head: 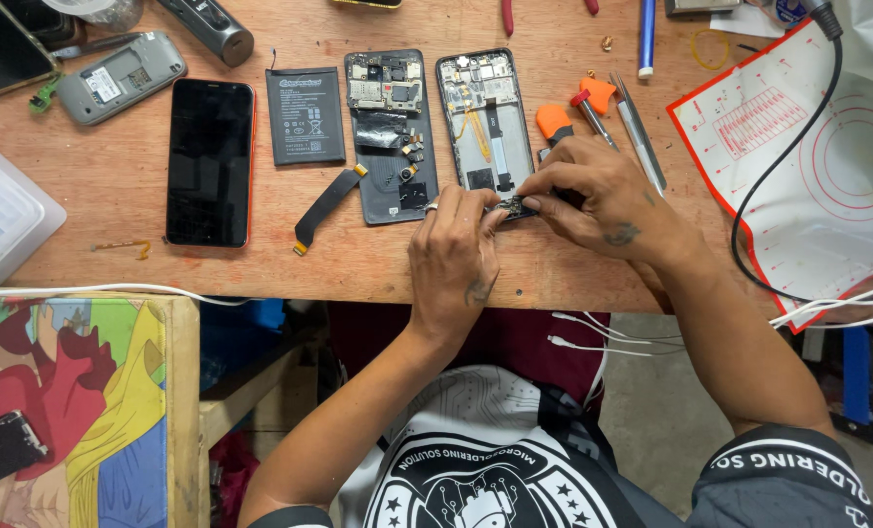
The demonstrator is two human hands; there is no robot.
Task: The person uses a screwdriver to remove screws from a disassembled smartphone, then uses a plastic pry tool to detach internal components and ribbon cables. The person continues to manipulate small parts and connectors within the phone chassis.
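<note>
Your left hand [453, 256] and right hand [593, 196] meet at the middle of the frame, fingers of both pinched shut on a small circuit board [512, 206] at the lower end of the opened phone frame [485, 117]. Tweezers [640, 132] lie just right on the wooden surface [114, 176].

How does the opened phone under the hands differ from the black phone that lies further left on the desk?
The opened phone shows its inner parts, cables and a bare frame; the black phone is closed, with a dark, blank screen up. The left hand and right hand work at the opened phone's lower end; the black phone lies untouched. Both lie flat and lengthwise on the wooden desk.
</note>
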